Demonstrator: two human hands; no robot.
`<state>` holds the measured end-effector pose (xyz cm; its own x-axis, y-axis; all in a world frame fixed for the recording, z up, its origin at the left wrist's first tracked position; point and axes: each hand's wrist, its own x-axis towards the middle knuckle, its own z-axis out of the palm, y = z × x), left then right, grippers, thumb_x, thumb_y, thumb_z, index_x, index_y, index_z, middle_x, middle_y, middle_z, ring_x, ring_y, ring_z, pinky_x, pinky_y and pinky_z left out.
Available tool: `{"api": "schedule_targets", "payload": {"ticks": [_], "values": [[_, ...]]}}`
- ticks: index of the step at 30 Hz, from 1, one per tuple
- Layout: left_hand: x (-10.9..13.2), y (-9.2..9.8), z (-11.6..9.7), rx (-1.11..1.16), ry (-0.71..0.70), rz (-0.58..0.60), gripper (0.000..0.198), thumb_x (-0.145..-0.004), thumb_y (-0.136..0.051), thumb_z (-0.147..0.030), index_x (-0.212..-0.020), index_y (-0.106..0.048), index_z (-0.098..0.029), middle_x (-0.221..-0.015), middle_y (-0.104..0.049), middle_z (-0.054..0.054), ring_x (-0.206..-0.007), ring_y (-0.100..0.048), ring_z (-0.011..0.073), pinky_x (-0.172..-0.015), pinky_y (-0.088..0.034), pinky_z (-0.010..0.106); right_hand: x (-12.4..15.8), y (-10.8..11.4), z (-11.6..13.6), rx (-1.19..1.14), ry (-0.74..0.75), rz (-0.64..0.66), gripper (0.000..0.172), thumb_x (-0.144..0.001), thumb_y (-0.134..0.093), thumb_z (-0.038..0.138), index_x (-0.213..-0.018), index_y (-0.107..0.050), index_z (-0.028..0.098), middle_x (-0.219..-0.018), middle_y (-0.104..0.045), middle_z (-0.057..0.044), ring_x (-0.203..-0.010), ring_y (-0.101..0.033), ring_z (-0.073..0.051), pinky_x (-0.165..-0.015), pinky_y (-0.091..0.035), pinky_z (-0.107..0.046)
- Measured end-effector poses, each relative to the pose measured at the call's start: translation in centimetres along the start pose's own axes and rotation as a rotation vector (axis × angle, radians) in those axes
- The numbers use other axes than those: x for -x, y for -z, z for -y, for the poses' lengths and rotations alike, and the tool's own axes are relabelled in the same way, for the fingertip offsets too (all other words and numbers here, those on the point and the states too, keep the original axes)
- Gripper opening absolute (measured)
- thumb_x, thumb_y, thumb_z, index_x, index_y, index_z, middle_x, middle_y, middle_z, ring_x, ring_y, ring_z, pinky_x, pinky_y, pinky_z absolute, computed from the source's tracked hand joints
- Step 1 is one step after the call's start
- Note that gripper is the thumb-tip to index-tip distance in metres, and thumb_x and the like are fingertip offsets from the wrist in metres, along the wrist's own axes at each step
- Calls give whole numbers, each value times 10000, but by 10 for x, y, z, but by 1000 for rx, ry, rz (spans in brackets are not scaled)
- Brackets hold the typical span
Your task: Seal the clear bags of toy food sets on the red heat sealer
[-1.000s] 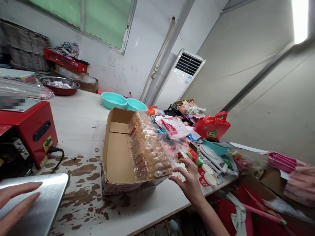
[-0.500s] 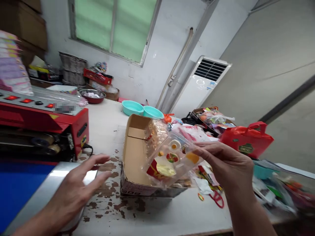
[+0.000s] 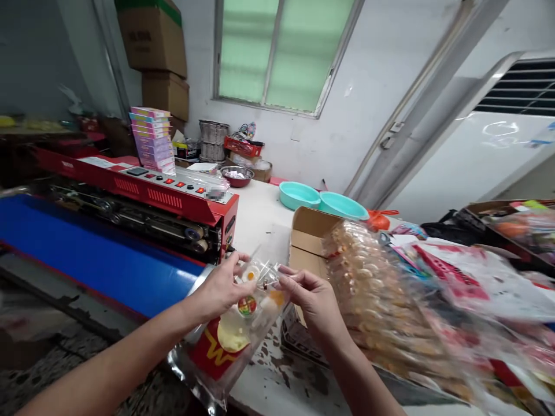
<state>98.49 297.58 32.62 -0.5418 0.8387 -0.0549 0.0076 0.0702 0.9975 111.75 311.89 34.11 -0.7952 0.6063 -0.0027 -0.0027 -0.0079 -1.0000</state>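
Both hands hold a clear plastic pack (image 3: 234,335) of toy food, tilted in front of the red machine's near end. Through the plastic show a fried egg, a round red-and-green piece, a pale yellow piece and a red fries sleeve with a yellow zigzag. My left hand (image 3: 221,292) is closed on the pack's upper left edge. My right hand (image 3: 310,294) pinches its upper right corner with thumb and fingers. Just right of the hands stands an open cardboard box (image 3: 306,260) with a row of similar clear packs (image 3: 368,289).
A red sealing machine (image 3: 173,196) with a blue conveyor belt (image 3: 99,254) stands at left. Turquoise basins (image 3: 299,195) sit behind the box. Plastic bags (image 3: 468,277) are heaped at right. A stack of purple boxes (image 3: 151,138) stands behind the machine.
My view has swung left. The pack has moved from the box toward the machine. My left hand, open before, has closed on it; my right hand keeps its pinch.
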Motion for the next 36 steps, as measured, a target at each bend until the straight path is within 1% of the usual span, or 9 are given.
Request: {"api": "schedule_targets", "payload": {"ticks": [3, 6, 10, 13, 19, 23, 26, 31, 36], "values": [[5, 15, 10, 24, 59, -72, 388, -746, -596, -295, -1086, -443, -188, -872, -632, 42, -638, -601, 149, -519, -467, 237, -8, -11, -10, -39, -36, 55, 271, -691, -762, 383, -591, -614, 179, -939, -711, -115, -1281, -421, -262, -863, -455, -329], [7, 21, 14, 77, 84, -93, 535, -720, -627, -309, -1188, -397, -194, -926, -597, 41, -631, -574, 127, -502, -441, 223, -12, -18, -13, -63, -81, 104, 258, -678, -772, 393, -633, -647, 172, -902, -714, -110, -1244, -461, -258, -866, -450, -313], [3, 22, 15, 151, 123, -109, 575, -656, -626, -186, -1195, -427, -168, -924, -559, 31, -615, -533, 86, -506, -401, 195, -14, -26, -16, -85, -174, 114, 313, -592, -822, 410, -645, -669, 141, -877, -714, -105, -885, -632, -212, -713, -468, -270], [0, 23, 16, 237, 149, -118, 547, -609, -590, -112, -1144, -477, -137, -871, -562, 26, -621, -529, 87, -513, -395, 192, -16, -29, -19, -83, -196, 69, 346, -567, -832, 423, -678, -690, 127, -756, -703, -79, -661, -599, -142, -659, -456, -262], [-12, 33, 19, 394, 256, -145, 478, -669, -697, -378, -1062, -586, -130, -914, -625, 78, -662, -568, 129, -546, -467, 250, -24, -31, -25, -93, -193, 74, 367, -522, -854, 408, -687, -701, 118, -727, -689, -75, -665, -599, -145, -673, -467, -272], [-21, 40, 25, 355, 271, -224, 401, -559, -761, -369, -816, -643, -85, -816, -658, 98, -607, -572, 132, -500, -439, 225, -31, -37, -28, -87, -217, 69, 368, -489, -867, 387, -682, -712, 114, -675, -671, -60, -632, -587, -133, -648, -467, -264], [-24, 45, 38, 340, 234, -313, 436, -524, -774, -422, -776, -654, -87, -812, -676, 103, -626, -592, 143, -499, -427, 212, -39, -43, -34, -110, -236, 50, 372, -478, -866, 385, -682, -713, 114, -654, -661, -48, -636, -592, -135, -661, -478, -269], [-33, 52, 61, 294, 122, -485, 410, -508, -762, -477, -629, -596, -123, -547, -572, -1, -459, -468, 85, -432, -347, 198, -51, -60, -43, -102, -260, 7, 356, -443, -855, 329, -680, -697, 116, -649, -663, -38, -607, -596, -141, -613, -470, -260], [-37, 67, 67, 322, 177, -503, 409, -543, -751, -477, -649, -564, -129, -525, -556, -1, -417, -456, 84, -395, -339, 197, -65, -81, -49, -57, -233, -62, 340, -459, -808, 265, -731, -672, 112, -618, -650, -24, -523, -543, -107, -486, -394, -217]]}}
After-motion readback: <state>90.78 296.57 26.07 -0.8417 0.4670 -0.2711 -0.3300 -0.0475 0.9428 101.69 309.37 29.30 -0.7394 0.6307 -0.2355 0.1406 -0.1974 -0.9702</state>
